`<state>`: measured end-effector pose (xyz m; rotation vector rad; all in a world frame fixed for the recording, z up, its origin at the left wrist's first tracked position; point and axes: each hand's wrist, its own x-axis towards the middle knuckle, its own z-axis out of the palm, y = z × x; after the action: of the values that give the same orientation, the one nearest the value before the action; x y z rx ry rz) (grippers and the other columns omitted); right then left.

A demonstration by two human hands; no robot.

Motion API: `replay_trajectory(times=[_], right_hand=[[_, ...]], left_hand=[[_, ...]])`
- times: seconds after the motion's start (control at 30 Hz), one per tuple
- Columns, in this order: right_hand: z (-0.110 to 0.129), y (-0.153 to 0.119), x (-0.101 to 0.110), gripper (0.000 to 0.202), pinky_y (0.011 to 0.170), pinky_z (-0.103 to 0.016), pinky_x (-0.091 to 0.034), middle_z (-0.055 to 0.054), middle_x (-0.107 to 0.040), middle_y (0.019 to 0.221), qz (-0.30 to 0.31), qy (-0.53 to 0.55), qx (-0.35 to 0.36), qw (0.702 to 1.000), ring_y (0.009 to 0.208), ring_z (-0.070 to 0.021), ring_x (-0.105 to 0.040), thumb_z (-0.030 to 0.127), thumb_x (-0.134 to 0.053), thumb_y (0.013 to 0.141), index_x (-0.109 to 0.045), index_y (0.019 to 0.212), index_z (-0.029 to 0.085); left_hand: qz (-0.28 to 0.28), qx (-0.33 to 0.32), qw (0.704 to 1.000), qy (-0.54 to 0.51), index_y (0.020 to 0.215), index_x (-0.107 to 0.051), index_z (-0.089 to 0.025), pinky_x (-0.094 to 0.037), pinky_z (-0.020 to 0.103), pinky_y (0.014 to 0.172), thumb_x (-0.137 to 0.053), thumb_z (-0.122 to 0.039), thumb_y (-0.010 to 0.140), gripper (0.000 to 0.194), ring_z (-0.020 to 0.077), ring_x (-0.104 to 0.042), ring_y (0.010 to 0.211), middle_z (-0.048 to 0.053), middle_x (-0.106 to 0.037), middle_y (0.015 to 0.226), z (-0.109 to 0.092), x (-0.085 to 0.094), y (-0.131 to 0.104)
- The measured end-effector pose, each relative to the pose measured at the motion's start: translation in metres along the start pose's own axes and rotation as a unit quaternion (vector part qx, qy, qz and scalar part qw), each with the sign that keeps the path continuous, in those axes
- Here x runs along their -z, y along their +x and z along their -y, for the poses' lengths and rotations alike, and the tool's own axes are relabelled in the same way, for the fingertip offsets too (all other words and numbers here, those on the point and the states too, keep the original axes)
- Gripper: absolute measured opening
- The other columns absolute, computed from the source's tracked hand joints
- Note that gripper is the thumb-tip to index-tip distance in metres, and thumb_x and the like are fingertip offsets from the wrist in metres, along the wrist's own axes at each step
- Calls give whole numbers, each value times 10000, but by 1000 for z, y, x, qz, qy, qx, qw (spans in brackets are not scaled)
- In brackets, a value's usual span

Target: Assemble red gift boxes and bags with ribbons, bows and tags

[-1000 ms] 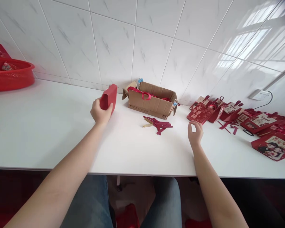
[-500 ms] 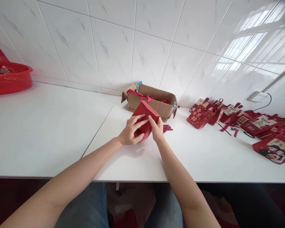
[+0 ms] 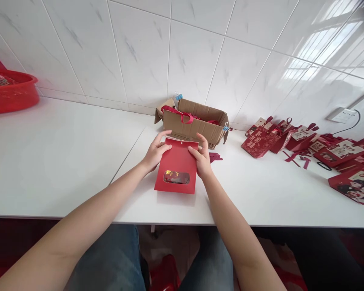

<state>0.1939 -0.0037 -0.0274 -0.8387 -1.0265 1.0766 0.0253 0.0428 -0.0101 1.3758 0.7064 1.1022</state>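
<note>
A red paper gift box (image 3: 178, 161) with a small window near its lower edge is held between both hands over the white table. My left hand (image 3: 155, 152) grips its upper left edge, thumb on the front face. On the upper right edge, my right hand (image 3: 202, 158) has its thumb on the front, with the index finger raised. One small hole shows near the box's top edge. Behind it stands an open cardboard box (image 3: 197, 128) with red ribbons (image 3: 183, 116) inside and over its rim. Dark red strips (image 3: 216, 157) lie just right of my right hand.
Several finished-looking red gift boxes (image 3: 259, 141) with ribbon handles crowd the right side, beside loose ribbon pieces (image 3: 297, 159) and a black ring (image 3: 324, 166). A red plastic basin (image 3: 13, 95) stands at the far left. The tiled wall (image 3: 139, 52) bounds the table's back.
The red gift box has turned from a tilted angle to facing me, its window now in view. My hands have moved apart to its two upper side edges.
</note>
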Motion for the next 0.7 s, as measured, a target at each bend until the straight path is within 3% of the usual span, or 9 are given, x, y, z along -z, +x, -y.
replay_trajectory(times=[0.07,0.2,0.37,0.5,0.6,0.7], right_hand=[[2,-2,-1,470,711,-317,-507,25,-644,910,10,-23,31,999,770,-174,-607,415,-688,732,-511,1162,344],[3,-4,-1,223,668,-265,-446,19,-602,849,-5,-70,75,995,742,-143,-545,420,-701,731,-597,823,246],[1,-4,0,201,622,-250,-369,42,-517,685,-29,-93,99,990,646,-114,-459,404,-670,777,-586,732,227],[2,-5,-1,218,624,-255,-376,39,-529,679,-26,-77,105,991,637,-115,-465,398,-670,771,-577,690,218],[6,-6,-3,187,640,-259,-418,40,-579,729,-26,-25,76,996,656,-123,-516,407,-684,749,-604,788,242],[8,-5,-3,404,676,-276,-470,48,-643,810,-25,44,-14,999,696,-142,-591,411,-694,738,-567,1110,317]], left_hand=[[-6,-28,999,14,1085,-574,-248,-466,258,535,-602,-287,729,359,142,-589,585,-31,-642,731,1,-1,-1],[-20,-84,994,63,810,-607,-196,-418,239,521,-583,-284,746,112,125,-546,606,-4,-621,759,3,0,-3],[-5,-111,990,87,817,-589,-198,-374,244,489,-583,-279,729,120,119,-479,539,-12,-567,666,4,0,-6],[-28,-130,986,96,768,-591,-188,-347,243,501,-594,-336,767,148,112,-441,540,-19,-502,612,3,-3,-8],[-39,-140,984,102,755,-600,-182,-337,242,517,-610,-354,777,174,111,-432,558,-17,-495,615,1,-5,-9],[-49,-147,981,115,768,-608,-180,-339,236,535,-617,-328,773,149,108,-430,577,-19,-491,630,2,-5,-10]])
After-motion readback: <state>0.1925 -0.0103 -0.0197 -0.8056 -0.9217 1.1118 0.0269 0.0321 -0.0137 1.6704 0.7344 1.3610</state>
